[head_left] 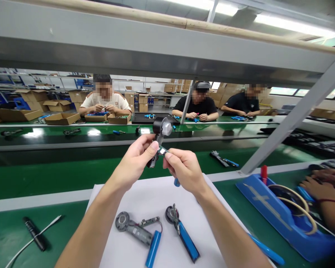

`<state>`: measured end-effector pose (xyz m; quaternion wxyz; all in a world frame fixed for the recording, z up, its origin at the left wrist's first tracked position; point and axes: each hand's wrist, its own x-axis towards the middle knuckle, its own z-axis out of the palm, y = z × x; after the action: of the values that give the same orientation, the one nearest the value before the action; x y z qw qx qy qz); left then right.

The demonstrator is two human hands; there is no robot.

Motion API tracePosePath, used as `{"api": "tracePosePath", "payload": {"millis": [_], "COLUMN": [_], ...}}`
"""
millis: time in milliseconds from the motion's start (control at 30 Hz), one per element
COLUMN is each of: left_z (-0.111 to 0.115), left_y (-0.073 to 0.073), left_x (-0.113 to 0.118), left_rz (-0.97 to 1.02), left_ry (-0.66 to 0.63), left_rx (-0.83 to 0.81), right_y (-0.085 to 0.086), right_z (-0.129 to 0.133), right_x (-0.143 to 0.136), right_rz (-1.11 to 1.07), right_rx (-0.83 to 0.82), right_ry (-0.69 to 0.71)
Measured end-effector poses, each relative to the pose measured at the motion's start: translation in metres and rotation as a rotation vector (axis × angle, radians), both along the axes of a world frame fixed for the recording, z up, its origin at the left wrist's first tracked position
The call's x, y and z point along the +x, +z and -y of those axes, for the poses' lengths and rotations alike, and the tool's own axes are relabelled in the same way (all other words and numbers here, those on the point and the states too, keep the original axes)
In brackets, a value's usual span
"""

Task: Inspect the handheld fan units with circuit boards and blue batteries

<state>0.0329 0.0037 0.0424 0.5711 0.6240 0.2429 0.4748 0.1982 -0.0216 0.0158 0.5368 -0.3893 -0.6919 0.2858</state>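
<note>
My left hand [135, 158] is raised above the white sheet [146, 190], closed around a dark, round-headed handheld device housing [158, 128] with a translucent hub. My right hand [185, 167] pinches one end of a small green circuit board [162, 150] against the housing. Below its fingers pokes the end of a blue cylindrical battery [176, 182]; how it is held is hidden. On the sheet lies an opened grey housing [135, 230] with a board and a blue battery [153, 248] wired to it. Beside it rests a second housing [184, 236] with blue along its handle.
A black marker [34, 233] and white cable [24, 245] lie at left. A blue bin [281, 223] stands at right, beside another person's hand [325, 186]. A diagonal post [290, 119] and overhead shelf [156, 52] frame the green conveyor [58, 171]; several people sit beyond.
</note>
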Motion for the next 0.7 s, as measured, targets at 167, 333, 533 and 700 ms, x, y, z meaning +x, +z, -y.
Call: {"api": "tracePosePath", "payload": {"millis": [167, 333, 533, 700], "left_z": [-0.001, -0.003, -0.003, -0.002], "left_y": [0.0, -0.002, -0.002, -0.002], "left_x": [0.0, -0.001, -0.001, 0.002], "left_rz": [0.033, 0.102, 0.171, 0.171], "left_ry": [0.026, 0.063, 0.072, 0.076], "left_rx": [0.005, 0.034, -0.017, -0.017], "right_y": [0.003, 0.003, -0.005, -0.016], "right_z": [0.002, 0.004, 0.003, 0.003], "right_x": [-0.001, -0.006, -0.016, -0.025], "right_rz": [0.056, 0.203, 0.157, 0.051], "right_rx": [0.028, 0.212, 0.472, 0.567], "right_ry": [-0.032, -0.215, -0.448, -0.6]}}
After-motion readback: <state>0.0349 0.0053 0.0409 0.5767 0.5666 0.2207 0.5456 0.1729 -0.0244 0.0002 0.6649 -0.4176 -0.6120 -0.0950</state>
